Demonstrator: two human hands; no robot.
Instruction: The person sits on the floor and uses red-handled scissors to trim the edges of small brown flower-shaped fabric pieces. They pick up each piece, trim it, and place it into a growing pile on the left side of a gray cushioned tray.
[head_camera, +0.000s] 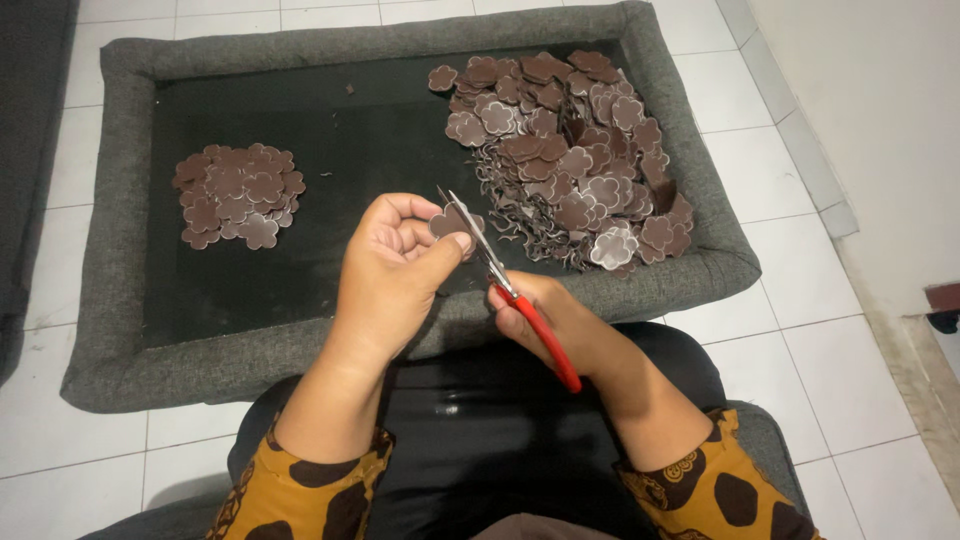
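My left hand (392, 262) pinches a small brown flower-shaped piece (450, 221) between thumb and fingers. My right hand (560, 322) grips red-handled scissors (505, 285); their metal blades are parted and meet the edge of that piece. Both hands hover over the near rim of a grey padded tray (250, 365). A small neat pile of brown flower pieces (238, 195) lies at the tray's left. A much larger heap of brown flower pieces with pale outlines and thin curled offcuts (570, 155) fills the tray's right side.
The tray's dark inner surface (360, 140) lies between the two piles. White floor tiles (780, 150) surround the tray, with a pale wall at the right. My lap is covered in black cloth (480, 430), and my sleeves are yellow with brown patches.
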